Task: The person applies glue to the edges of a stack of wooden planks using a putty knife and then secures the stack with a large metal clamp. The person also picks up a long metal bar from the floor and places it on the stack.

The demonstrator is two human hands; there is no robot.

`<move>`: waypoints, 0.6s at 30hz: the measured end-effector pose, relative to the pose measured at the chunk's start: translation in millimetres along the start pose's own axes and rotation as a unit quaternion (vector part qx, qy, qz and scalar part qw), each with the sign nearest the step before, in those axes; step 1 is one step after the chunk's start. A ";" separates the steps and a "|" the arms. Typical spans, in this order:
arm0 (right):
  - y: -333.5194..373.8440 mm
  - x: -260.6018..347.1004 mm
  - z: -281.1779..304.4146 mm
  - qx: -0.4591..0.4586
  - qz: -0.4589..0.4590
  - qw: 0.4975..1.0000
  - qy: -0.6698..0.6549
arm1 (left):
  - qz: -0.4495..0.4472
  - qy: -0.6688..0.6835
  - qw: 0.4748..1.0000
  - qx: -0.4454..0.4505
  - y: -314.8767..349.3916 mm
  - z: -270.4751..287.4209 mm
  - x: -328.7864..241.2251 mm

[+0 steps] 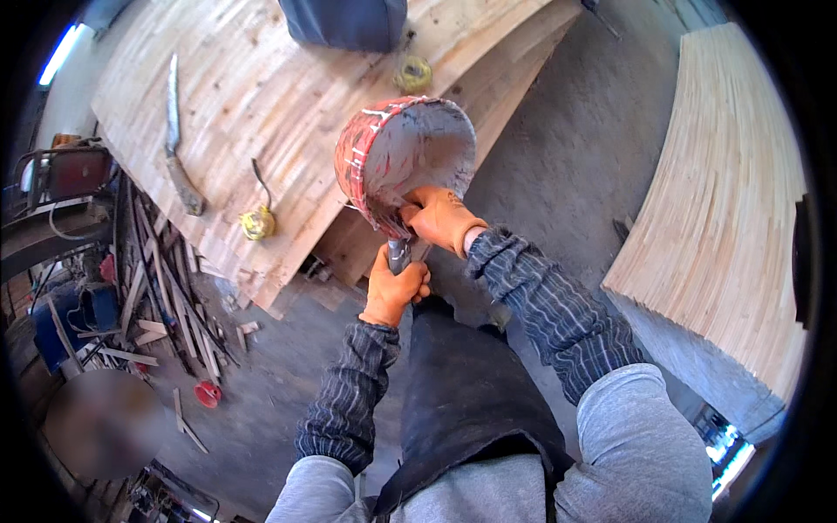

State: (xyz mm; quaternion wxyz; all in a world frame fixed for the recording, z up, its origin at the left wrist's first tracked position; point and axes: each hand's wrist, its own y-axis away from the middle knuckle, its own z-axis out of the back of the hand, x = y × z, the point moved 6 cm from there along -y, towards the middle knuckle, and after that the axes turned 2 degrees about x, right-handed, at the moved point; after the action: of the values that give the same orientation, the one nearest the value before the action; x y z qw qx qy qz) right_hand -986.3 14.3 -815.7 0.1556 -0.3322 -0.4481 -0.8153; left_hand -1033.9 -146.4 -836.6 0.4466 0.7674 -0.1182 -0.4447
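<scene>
Bucket (356, 157), red-orange outside and crusted grey inside, tips its mouth toward the person beside the edge of the laminated wood panel (288, 113); whether the panel bears its weight, I cannot tell. The right hand (443, 220), in an orange glove, is closed over the bucket's near rim, some fingers inside the mouth. The left hand (397, 286), gloved likewise, wraps a grey tool (398, 254) just below that rim, its upper end at or very near the bucket; contact is unclear.

Work on the bucket looks under way rather than finished: both hands are engaged at the rim, and the tool is in the grasp. Grey residue remains on the inner wall and pale streaks on the outer one, so any cleaning there seems incomplete. How much is done at the rim itself is hidden by the gloves. Left of the bucket, the wooden-handled knife (174, 144) lies unused.
</scene>
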 end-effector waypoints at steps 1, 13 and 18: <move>3.6 9.8 -1.9 0.027 -0.030 0.999 -0.032 | 0.006 0.005 1.000 0.000 6.6 2.4 -4.8; 23.5 124.8 12.3 0.086 0.066 0.900 -0.422 | -0.049 0.170 0.983 0.038 3.1 46.8 -56.1; 97.7 122.8 94.6 0.072 0.144 0.886 -0.434 | 0.033 0.330 0.937 0.108 -44.0 75.2 -83.6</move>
State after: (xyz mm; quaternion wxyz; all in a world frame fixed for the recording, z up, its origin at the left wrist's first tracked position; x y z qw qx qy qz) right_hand -984.1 44.9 -635.0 0.0849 -0.7021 -0.4752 -0.5235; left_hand -1150.8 -116.5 -838.7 0.3897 0.9101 -0.0368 -0.1361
